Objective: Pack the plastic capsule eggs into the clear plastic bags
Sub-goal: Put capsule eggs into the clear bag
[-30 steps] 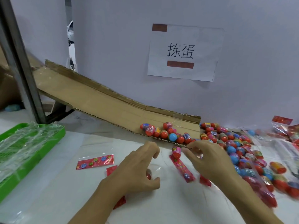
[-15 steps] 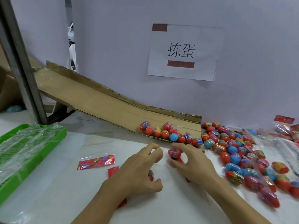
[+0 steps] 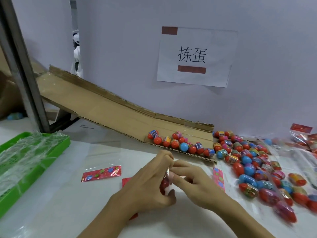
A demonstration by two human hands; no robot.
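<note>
The right hand (image 3: 193, 182) is now meeting the left hand (image 3: 151, 182), both pinching a red plastic capsule egg (image 3: 164, 183); keeping the clear plastic bag's mouth spread should ease insertion.

Much of what the hands hold is hidden from us.

Between the left hand (image 3: 145, 184) and right hand (image 3: 193, 182) we see only a sliver of a red capsule egg (image 3: 164, 183); whether a clear bag wraps it we cannot tell. The eggs (image 3: 284, 210) at lower right smear into blur, the green tray (image 3: 34, 162) is cut by the left edge, and small print on the table (image 3: 87, 127) is unreadable.
</note>
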